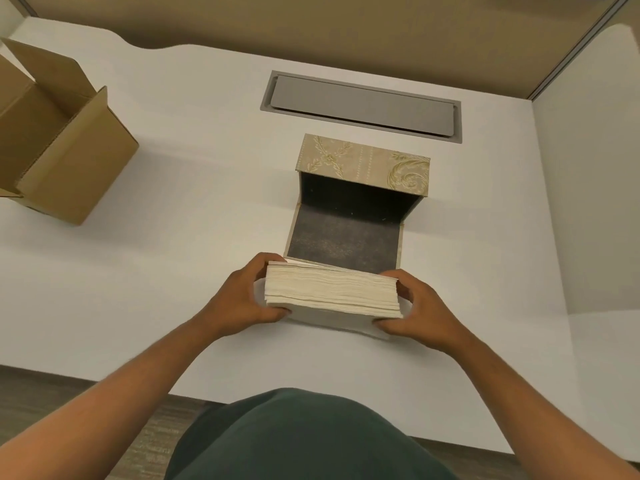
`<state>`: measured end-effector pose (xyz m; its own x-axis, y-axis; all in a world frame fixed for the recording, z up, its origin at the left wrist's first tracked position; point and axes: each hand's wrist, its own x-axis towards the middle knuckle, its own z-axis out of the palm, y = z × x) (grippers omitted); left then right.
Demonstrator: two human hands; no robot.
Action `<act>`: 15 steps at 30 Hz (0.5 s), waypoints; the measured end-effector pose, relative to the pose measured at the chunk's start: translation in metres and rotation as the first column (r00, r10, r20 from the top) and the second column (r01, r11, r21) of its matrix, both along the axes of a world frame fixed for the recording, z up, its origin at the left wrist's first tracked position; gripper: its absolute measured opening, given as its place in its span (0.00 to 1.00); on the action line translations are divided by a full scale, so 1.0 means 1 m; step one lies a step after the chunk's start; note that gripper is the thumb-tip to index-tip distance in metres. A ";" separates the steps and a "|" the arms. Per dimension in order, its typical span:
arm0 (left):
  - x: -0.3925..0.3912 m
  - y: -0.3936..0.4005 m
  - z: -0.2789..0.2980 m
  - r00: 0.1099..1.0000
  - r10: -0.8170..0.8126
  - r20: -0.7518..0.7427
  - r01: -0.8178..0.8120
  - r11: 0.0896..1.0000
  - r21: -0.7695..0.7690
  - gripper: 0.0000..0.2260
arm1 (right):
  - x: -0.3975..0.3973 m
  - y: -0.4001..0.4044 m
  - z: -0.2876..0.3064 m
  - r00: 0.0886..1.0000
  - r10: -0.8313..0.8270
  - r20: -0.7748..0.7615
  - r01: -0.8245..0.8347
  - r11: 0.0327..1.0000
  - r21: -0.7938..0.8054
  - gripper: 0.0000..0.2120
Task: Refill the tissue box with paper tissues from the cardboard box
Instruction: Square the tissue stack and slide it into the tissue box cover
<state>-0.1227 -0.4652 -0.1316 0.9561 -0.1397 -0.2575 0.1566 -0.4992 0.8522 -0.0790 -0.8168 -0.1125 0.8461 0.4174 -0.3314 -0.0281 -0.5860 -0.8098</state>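
Now both hands, the left hand [242,299] and right hand [415,306], have fingers clasped on the tissue stack [330,294], just before the open tissue box [356,202], so keeping it level and squeezed evenly should slide it inside cleanly.

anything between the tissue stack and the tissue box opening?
Only the box's dark, folded-down flap lies between the tissue stack and the tissue box opening; nothing sits on it. Shown in the head view.
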 end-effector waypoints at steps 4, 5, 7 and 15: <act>0.000 -0.002 0.002 0.999 -0.027 0.035 0.026 0.999 0.037 0.34 | -0.004 0.002 -0.003 0.998 0.006 0.066 -0.006 1.000 -0.004 0.34; -0.001 -0.002 0.001 0.998 -0.047 0.037 0.045 0.998 0.045 0.34 | -0.006 0.003 -0.005 0.997 0.031 0.065 -0.030 0.999 -0.025 0.35; 0.000 -0.002 0.000 0.997 -0.070 0.045 0.068 0.997 0.047 0.34 | -0.008 0.001 -0.008 0.996 0.066 0.053 -0.064 0.997 -0.051 0.40; 0.004 0.002 0.001 0.990 -0.138 -0.016 0.138 0.990 0.019 0.34 | -0.006 -0.001 -0.006 0.997 0.035 0.075 -0.032 0.999 -0.036 0.36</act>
<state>-0.1183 -0.4632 -0.1310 0.9243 -0.2644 -0.2751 0.0972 -0.5342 0.8397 -0.0855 -0.8175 -0.1186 0.8551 0.4353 -0.2816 0.0525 -0.6131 -0.7883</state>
